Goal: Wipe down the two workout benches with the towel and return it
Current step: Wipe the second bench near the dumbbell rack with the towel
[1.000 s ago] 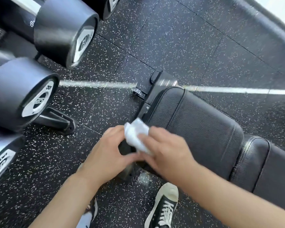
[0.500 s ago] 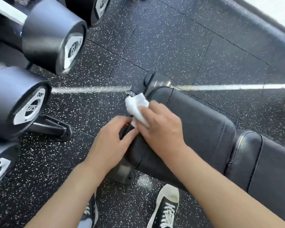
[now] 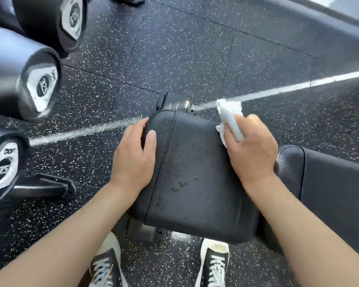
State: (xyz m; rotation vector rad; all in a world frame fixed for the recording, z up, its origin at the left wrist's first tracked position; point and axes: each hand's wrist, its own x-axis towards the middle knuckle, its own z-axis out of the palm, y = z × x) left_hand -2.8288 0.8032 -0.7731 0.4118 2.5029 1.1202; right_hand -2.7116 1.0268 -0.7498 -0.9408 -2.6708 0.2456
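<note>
A black padded bench seat fills the middle of the view, with the bench's back pad running off to the right. My right hand grips a crumpled white towel at the seat's far right corner. My left hand holds the seat's left edge, thumb on top and fingers wrapped over the side. A few small dark marks show on the seat near its middle.
Large black dumbbells on a rack crowd the left side. The rack's foot sticks out on the speckled rubber floor. My two sneakers stand just below the seat. A dark ledge runs along the top right.
My right hand carried the towel from the seat's left end across to its far right corner. My left hand let go near the towel and took hold of the seat's left edge.
</note>
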